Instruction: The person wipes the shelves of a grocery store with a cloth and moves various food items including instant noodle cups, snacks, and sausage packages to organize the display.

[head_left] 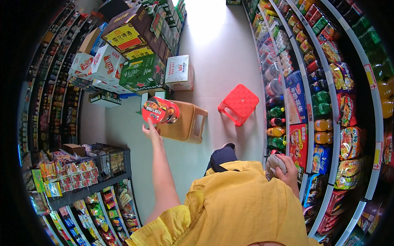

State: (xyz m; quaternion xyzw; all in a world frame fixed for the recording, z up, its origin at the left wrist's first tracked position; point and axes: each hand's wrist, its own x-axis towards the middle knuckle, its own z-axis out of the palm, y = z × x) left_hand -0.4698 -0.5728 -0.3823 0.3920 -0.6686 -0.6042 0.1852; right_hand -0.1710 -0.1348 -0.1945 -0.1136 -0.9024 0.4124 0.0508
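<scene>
My left hand (151, 131) reaches forward to a stack of red instant noodle cups (153, 109). One finger lies over the near edge of the top lid, and the other fingers spread below it. Whether the hand bears any of the cup's weight is unclear. Under the cups stands a tan plastic stool (187, 123). Close to the shelves on my right side, my right hand (287, 169) grips a bunched grey cloth (272, 166).
A red plastic stool (241, 100) stands on the floor ahead. Shelves of bottled drinks (275, 131) and packaged noodles (349, 143) line the right. Stacked beer cartons (143, 72) and a white carton (179, 72) rise beyond the tan stool. A snack rack (89, 178) is at left.
</scene>
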